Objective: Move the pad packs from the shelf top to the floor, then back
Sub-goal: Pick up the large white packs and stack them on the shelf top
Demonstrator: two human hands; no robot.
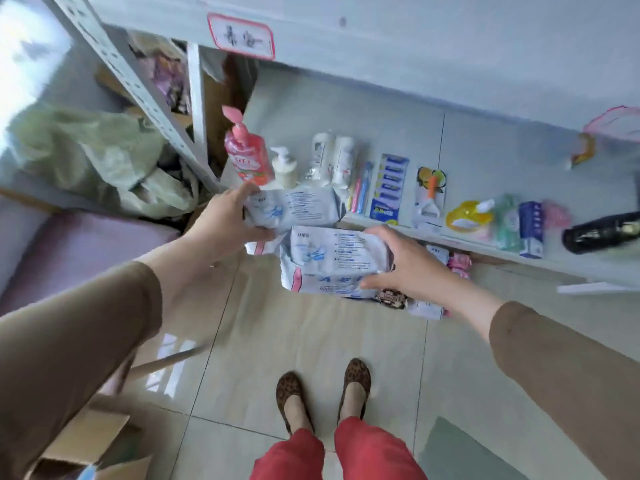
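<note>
2 pad packs are gripped, upper pack (294,207) in my left hand (225,216), lower pack (332,261) in my right hand (405,261); more packs (427,308) lie floorward at 4 o'clock, so I judge the job unfinished.

**Room and Background**

Glossy beige floor tiles (311,341) are reflecting daylight. A grey-white shelf top (485,140) is running along a pale wall (450,46) that is bearing a pink-bordered label (241,36). A perforated metal upright (138,88) is slanting at left. A cardboard box (86,441) is sitting at lower left.
</note>
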